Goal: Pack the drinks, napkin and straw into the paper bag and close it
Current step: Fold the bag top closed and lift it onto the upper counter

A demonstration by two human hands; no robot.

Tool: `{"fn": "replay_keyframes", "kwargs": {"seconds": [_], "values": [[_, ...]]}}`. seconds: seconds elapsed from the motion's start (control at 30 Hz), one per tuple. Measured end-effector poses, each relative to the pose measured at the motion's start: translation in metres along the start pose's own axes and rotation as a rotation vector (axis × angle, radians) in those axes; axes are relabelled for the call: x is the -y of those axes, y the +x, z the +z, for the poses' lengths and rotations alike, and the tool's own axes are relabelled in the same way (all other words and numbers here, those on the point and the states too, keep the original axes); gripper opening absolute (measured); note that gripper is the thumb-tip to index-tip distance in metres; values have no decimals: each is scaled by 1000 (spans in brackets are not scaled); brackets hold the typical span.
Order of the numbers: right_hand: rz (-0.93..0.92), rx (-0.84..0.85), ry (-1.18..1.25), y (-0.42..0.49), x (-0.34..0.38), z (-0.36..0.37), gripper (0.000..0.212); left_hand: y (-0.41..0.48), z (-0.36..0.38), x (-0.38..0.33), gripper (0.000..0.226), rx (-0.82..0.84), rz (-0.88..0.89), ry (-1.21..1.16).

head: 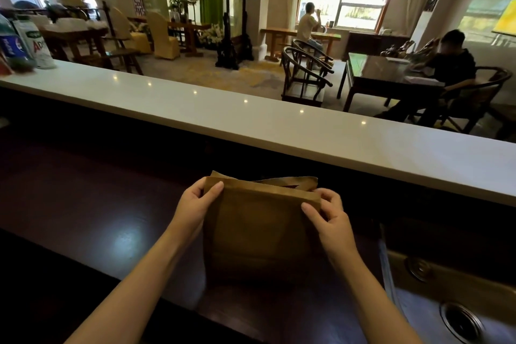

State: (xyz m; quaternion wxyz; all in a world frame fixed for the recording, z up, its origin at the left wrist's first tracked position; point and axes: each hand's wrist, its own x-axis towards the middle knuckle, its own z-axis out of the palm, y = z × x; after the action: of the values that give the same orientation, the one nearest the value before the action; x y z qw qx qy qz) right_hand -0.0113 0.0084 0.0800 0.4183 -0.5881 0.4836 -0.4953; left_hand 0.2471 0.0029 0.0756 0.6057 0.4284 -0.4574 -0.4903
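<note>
A brown paper bag (pixel 257 232) stands upright on the dark counter in front of me. Its top edge is pressed nearly flat, with a narrow gap still showing at the back right. My left hand (pixel 199 202) pinches the bag's upper left corner, thumb on the near face. My right hand (pixel 328 212) grips the upper right corner the same way. The drinks, napkin and straw are not visible; the bag's inside is hidden.
A raised white bar ledge (pixel 251 117) runs across behind the bag. A steel sink (pixel 458 301) lies at the lower right. Bottles and packets (pixel 25 42) stand at the ledge's far left. Beyond are wooden tables, chairs and two seated people.
</note>
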Motion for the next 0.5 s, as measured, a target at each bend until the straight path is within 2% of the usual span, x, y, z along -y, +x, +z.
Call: {"fn": "replay_keyframes", "kwargs": {"seconds": [0.1,0.23,0.5], "values": [[-42,18,21,7,5,-16,13,2,15,0,16,-1,27,1],[53,21,226,9,10,-37,18,6,39,-1,13,37,64,-9],[84,-115,224,20,7,-72,14,21,87,6,15,82,64,-33]]}}
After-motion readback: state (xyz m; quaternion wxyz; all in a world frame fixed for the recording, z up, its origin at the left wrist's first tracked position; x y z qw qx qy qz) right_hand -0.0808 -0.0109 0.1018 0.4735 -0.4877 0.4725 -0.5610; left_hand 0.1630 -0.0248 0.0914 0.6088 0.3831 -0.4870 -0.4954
